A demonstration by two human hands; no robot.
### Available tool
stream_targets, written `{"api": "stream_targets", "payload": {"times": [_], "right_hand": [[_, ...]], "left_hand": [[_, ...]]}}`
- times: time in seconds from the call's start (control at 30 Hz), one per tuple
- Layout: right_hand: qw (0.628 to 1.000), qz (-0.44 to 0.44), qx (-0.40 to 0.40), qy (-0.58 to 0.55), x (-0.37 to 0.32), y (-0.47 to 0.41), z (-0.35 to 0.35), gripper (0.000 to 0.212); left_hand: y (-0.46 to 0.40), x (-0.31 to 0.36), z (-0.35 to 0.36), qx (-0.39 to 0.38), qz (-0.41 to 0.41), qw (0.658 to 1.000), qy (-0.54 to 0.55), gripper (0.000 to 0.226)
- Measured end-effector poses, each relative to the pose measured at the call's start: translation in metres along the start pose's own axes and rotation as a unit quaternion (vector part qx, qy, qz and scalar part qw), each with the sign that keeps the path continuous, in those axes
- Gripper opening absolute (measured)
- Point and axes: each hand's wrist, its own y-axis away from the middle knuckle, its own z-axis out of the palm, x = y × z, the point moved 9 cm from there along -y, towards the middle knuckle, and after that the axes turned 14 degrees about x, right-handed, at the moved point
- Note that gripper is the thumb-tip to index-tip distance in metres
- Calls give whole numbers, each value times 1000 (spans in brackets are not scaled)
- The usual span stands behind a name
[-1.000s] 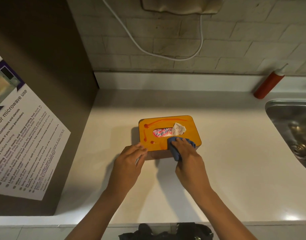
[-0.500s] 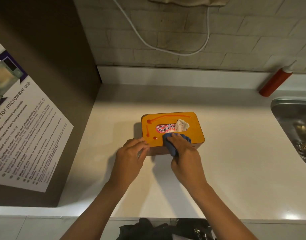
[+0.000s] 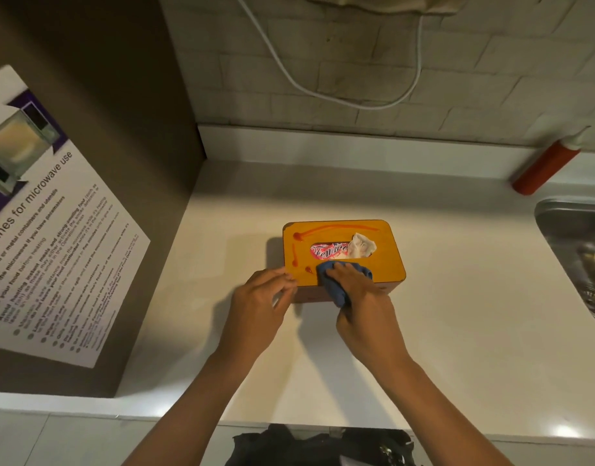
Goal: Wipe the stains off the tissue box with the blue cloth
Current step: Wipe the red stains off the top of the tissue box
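Right hand: the right hand (image 3: 366, 297) reaches forward from the lower right, forearm angled up toward the centre, palm down over the near edge of the box lid. Its fingers (image 3: 340, 271) are curled onto the blue cloth (image 3: 336, 290), pressing it against the lid; part of the cloth hangs down over the box's front face.
Left hand: the left hand (image 3: 259, 307) comes in from the lower left and rests against the near left corner of the box. Its fingers (image 3: 282, 280) are bent and close together, touching the corner edge; whether they wrap around it cannot be told.
Tissue box: the orange-topped tissue box (image 3: 390, 260) sits on the white desk (image 3: 457, 314), roughly at the middle, with a white tissue (image 3: 361, 245) sticking out of the oval slot and a red printed pack showing inside.
Stains: red stains (image 3: 299, 237) run as a streak along the far edge of the lid, down the left side, and as a drop just left of the cloth.
Surroundings: a red squeeze bottle (image 3: 545, 166) leans at the back wall on the right, beside a steel sink (image 3: 578, 237); a microwave-use notice (image 3: 47, 230) hangs on the brown panel at left; a white cable (image 3: 340, 99) loops on the tiled wall.
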Motion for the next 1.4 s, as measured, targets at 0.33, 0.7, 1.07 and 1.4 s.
{"api": "stream_targets", "payload": {"times": [0.33,0.7,1.07,1.4], "right_hand": [[999,0,-33,-22,-14,-9,14,54],[996,36,-38,-73,-11,-20,7,38],[998,22,4,-51,-4,-9,0,46],[999,-10,-20,-37,-11,3,-1,53]], "left_hand": [[1,-8,-3,-1,-71,996,55,14],[6,-47,9,-97,-395,910,76,25],[11,-64,13,-158,-438,885,1,59],[20,-68,15,-153,-462,874,9,57]]}}
